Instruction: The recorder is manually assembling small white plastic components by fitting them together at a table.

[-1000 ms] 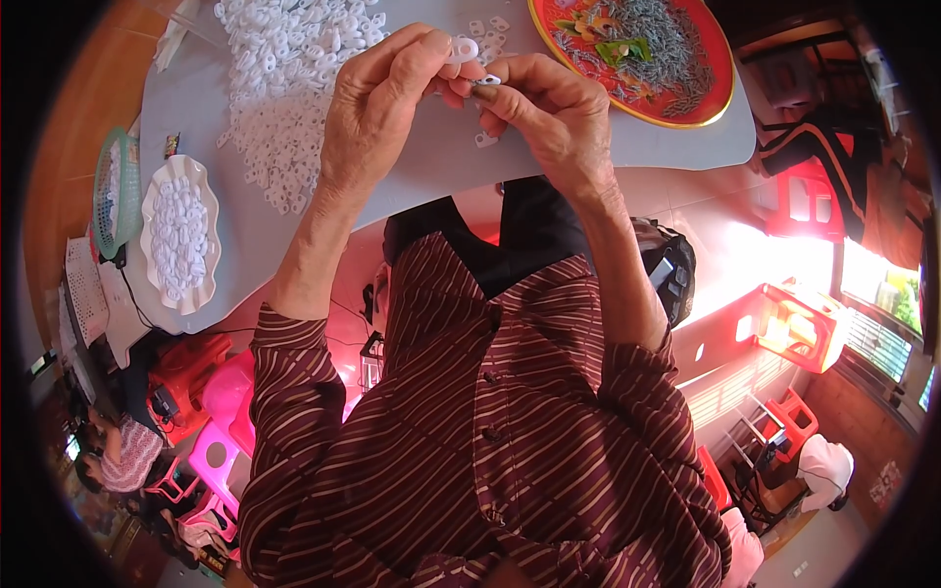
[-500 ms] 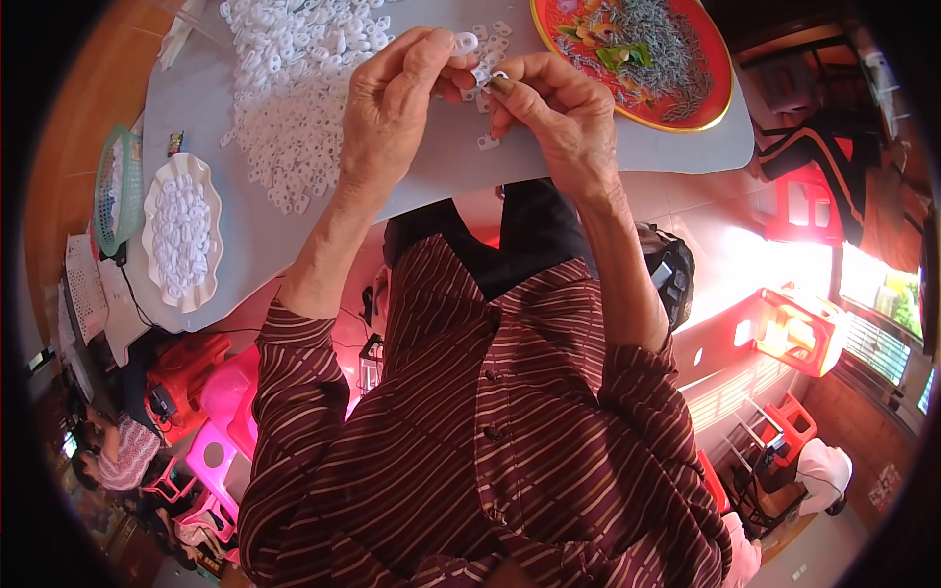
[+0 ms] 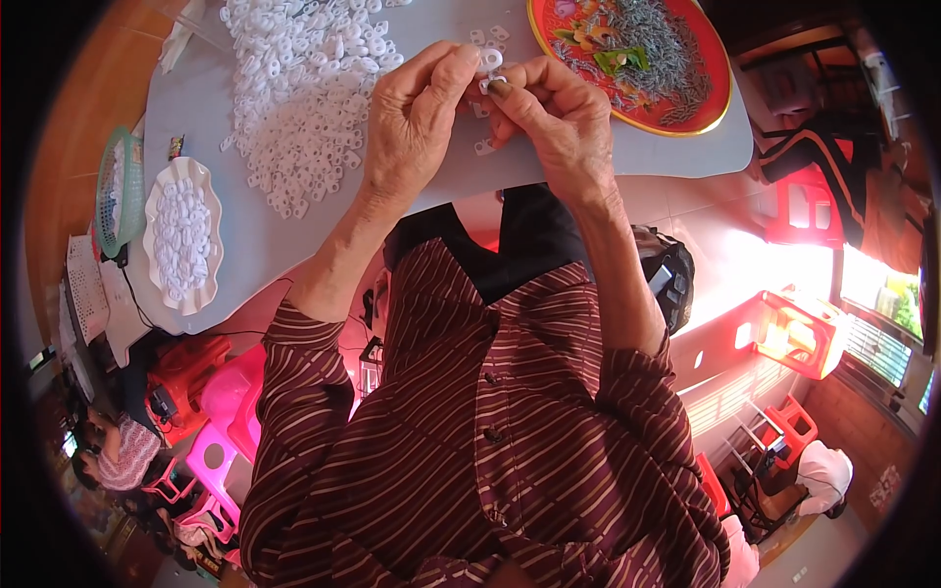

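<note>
Near the top centre of the frame, both hands meet over the grey table [image 3: 627,157], pinching one small white plastic piece [image 3: 490,61] between their fingertips. It sits at the tips of the left hand [image 3: 417,118], up and to the right of that palm, with the right hand [image 3: 559,122] closing on it from the right. Its long axis is too small to tell; the loose pile of white pieces [image 3: 304,98] lies well to the left.

Left hand [image 3: 412,122] and right hand [image 3: 554,122] meet over the grey table [image 3: 225,255], pinching a small white plastic ring [image 3: 491,61] between fingertips; white ring pile [image 3: 294,88] just left, red tray [image 3: 632,59] right, scalloped white dish [image 3: 181,235] far left
</note>
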